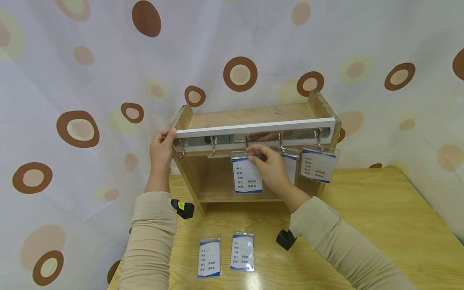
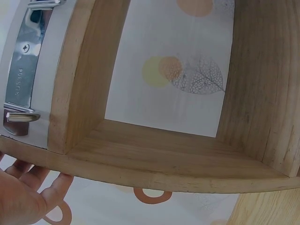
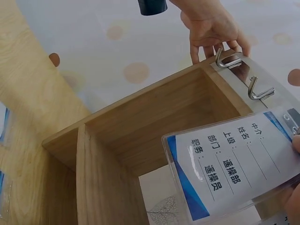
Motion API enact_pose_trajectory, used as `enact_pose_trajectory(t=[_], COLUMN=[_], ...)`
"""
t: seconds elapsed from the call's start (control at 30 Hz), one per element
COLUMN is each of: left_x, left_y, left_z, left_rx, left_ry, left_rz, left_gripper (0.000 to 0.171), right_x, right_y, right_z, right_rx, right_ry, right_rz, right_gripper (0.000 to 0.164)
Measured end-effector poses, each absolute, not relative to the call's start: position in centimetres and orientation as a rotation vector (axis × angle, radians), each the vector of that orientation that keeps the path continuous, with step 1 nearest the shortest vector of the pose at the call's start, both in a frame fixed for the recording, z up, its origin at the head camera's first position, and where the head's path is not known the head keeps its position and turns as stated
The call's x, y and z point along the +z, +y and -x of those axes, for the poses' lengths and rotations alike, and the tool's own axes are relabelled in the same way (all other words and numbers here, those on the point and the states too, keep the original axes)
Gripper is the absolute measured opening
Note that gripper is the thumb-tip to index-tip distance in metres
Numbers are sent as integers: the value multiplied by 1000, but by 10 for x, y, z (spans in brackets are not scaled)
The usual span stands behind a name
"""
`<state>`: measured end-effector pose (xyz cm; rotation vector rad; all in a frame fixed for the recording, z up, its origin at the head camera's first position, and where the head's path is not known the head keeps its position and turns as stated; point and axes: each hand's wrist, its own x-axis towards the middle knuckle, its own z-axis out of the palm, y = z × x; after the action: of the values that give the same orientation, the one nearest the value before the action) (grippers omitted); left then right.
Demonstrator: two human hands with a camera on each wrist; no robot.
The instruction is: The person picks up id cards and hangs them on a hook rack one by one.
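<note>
A wooden shelf unit carries a white board with metal hooks along its front. My left hand rests against its left end, fingertips on the outer side of the panel. With thumb and fingers my right hand pinches the top of a clear-sleeved name badge at the middle hook. That badge hangs down in front of the shelf opening; whether its slot is on the hook is hidden by the fingers. Another badge hangs just right, partly behind my right hand, and one more at the far right hook.
Two more badges, a left one and a right one, lie flat on the wooden table before the shelf. The two left hooks carry no badge. Behind stands a patterned cloth backdrop.
</note>
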<state>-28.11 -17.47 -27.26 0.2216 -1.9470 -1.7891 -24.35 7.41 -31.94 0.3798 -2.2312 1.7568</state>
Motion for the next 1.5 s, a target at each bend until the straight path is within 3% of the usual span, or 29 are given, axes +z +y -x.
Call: enact_pose_trajectory(t=[0.5,1.5], left_x=[-274,-274], left_y=[-175,-175], left_z=[283,282], left_rx=[-1786,-1772], left_ry=[-1938,-1956], left_rz=[-231,-229], left_gripper=[22,26], right_x=[-326,-322], right_y=[74,80], right_z=[250,242], right_rx=[1789,1872], right_ry=[-2198,-2046], right_rz=[-368,-451], right_gripper=[18,20])
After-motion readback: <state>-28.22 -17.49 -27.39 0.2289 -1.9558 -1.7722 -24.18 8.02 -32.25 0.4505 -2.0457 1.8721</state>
